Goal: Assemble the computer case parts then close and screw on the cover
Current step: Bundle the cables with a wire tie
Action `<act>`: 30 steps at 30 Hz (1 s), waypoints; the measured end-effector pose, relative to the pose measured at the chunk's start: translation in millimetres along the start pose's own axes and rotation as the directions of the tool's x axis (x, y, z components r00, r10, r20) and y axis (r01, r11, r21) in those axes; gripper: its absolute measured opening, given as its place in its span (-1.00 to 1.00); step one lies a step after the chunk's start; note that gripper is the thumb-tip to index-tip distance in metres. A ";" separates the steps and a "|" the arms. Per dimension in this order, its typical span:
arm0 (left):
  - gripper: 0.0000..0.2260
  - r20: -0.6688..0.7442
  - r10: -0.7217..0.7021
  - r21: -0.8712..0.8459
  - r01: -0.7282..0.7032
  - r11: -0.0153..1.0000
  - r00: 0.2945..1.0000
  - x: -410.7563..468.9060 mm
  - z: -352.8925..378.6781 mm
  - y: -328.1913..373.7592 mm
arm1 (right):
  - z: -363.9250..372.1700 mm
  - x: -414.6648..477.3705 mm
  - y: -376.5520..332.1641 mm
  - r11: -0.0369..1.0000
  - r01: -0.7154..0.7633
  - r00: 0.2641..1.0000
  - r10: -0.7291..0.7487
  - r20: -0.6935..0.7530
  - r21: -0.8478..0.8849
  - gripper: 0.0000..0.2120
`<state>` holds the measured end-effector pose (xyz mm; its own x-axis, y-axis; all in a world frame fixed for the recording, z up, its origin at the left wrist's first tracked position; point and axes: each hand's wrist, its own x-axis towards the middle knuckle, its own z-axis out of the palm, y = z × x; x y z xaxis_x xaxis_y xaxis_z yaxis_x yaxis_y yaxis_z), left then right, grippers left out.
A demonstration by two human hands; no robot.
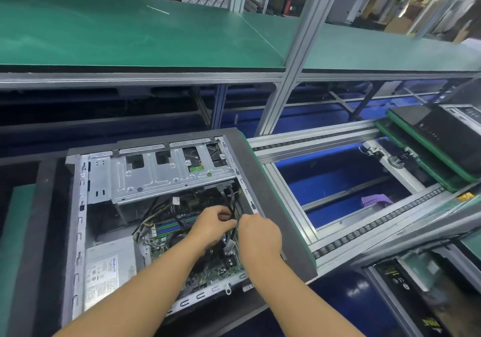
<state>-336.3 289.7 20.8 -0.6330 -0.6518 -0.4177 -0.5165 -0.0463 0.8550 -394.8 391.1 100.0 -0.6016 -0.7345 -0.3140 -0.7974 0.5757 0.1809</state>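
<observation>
Partly hidden cable (232,201) in left hand (212,228)

Grey foam pallet (273,206) on conveyor rails (364,232), open PC case (156,175) flat on it, green shelf (130,37) above

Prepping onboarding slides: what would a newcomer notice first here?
The open computer case lies at lower centre, its motherboard exposed. Both hands meet over it: the left hand grips the black cables, and the right hand reaches the same bundle. Behind, a long green shelf spans the top.
</observation>
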 end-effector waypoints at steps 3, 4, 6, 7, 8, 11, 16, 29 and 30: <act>-0.84 -0.018 0.010 -0.047 -0.011 0.999 1.000 0.8 0.8 -1.9 | 1.9 9.1 -9.1 0.997 0.030 0.999 -0.031 -0.015 -0.073 -0.72; -0.86 -0.009 0.018 -0.056 -0.019 0.998 1.000 0.1 0.4 -1.7 | 3.3 11.5 -11.9 0.995 0.037 0.999 -0.039 -0.020 -0.091 -0.72; -0.94 0.000 0.029 -0.069 -0.029 0.997 1.000 -0.9 -0.5 -2.0 | 6.5 15.8 -16.5 0.992 0.048 0.998 -0.051 -0.027 -0.121 -0.72; -0.98 0.002 0.030 -0.071 -0.030 0.997 1.000 -0.9 -0.7 -2.5 | 7.6 17.8 -18.4 0.990 0.055 0.998 -0.059 -0.032 -0.133 -0.71; -0.93 0.002 0.035 -0.065 -0.035 0.997 0.999 -0.4 -1.2 -3.1 | 8.7 20.1 -20.3 0.988 0.063 0.997 -0.068 -0.036 -0.140 -0.71; -0.87 -0.001 0.050 -0.027 -0.050 0.998 0.999 -0.2 -3.3 -4.7 | 12.4 25.9 -26.2 0.990 0.052 0.997 -0.060 -0.057 -0.130 -0.71; -0.93 -0.014 0.079 -0.011 -0.079 0.997 0.997 -1.8 -6.0 -6.2 | 24.5 28.0 -25.6 0.999 -0.018 0.998 0.020 -0.055 0.044 -0.70; -0.89 -0.070 0.031 -0.341 -0.053 0.938 0.997 -2.2 -9.4 -16.8 | 27.2 25.3 -23.1 0.939 -0.027 0.991 0.071 -0.118 0.343 -0.66; -0.89 -0.069 0.015 -0.383 -0.041 0.923 0.997 -2.7 -8.4 -16.5 | 26.1 24.7 -24.3 0.931 -0.030 0.990 0.078 -0.118 0.364 -0.68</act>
<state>-321.2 285.8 10.4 -0.5993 -0.7033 -0.3822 -0.2303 -0.3058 0.9238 -388.9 368.4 63.5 -0.6635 -0.7244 -0.1869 -0.7066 0.6889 -0.1615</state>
